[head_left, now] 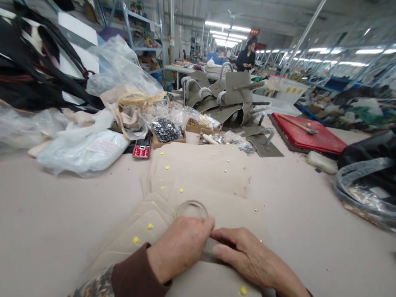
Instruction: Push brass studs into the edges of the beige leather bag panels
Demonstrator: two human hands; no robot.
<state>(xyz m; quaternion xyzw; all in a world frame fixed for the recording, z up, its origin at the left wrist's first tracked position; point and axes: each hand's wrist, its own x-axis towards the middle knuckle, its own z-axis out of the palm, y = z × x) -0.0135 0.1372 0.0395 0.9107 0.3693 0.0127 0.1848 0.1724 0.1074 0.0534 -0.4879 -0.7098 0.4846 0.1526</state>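
Note:
My left hand (182, 242) is closed around a taupe bag strap, whose upper end shows as a rounded loop (191, 205) above the knuckles. Close beside it, my right hand (244, 254) has its fingers bent and its thumb against a taupe section of the strap (209, 251). Parts of the strap are hidden beneath both hands. Under them lie overlapping beige panels (199, 166), marked with yellow dots along the left and small metal studs along the right. Another beige panel (207, 286) with a yellow dot lies nearest me.
Behind the panels are a red-keyed phone (142, 148), a bag of black hardware (166, 129) and stacked taupe pieces with handles (228, 101). A hammer (296, 123) rests on a red pad (315, 133) at right. Plastic-wrapped goods (83, 152) sit left. A person (246, 57) stands far back.

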